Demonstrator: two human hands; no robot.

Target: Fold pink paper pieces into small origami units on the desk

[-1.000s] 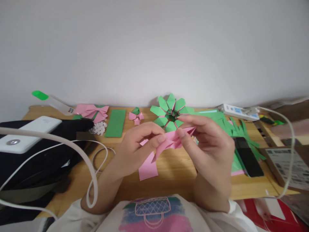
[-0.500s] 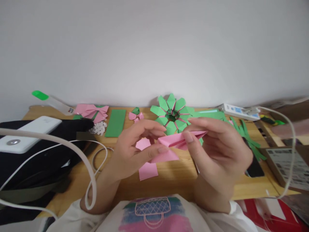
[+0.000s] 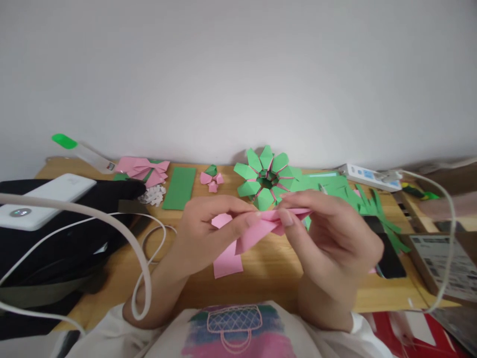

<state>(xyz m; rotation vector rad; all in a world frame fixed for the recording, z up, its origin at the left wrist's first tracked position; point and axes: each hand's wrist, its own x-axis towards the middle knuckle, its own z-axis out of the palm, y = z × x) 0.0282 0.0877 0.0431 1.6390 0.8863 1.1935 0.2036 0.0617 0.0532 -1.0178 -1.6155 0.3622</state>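
Between my two hands, above the wooden table, is a folded piece of pink paper (image 3: 257,232). My left hand (image 3: 216,231) pinches its left end between thumb and fingers. With thumb and forefinger, my right hand (image 3: 328,238) grips the right part, where the folds come together. A flat pink paper strip (image 3: 228,263) lies on the table beneath my left hand and is partly hidden by it. Behind the hands stands a ring-shaped green paper flower (image 3: 266,176) with pink edges between its petals.
A green paper rectangle (image 3: 180,189), a small pink-and-green paper flower (image 3: 211,178) and folded pink pieces (image 3: 143,169) lie along the back left. A power strip (image 3: 370,176), green paper strips (image 3: 385,219) and a dark phone (image 3: 391,258) are right. A white cable (image 3: 139,258) loops over my left forearm.
My left fingers have closed in on the pink paper, and my hands are a little nearer each other. The paper's lower flap has turned and now hangs at a steeper slant.
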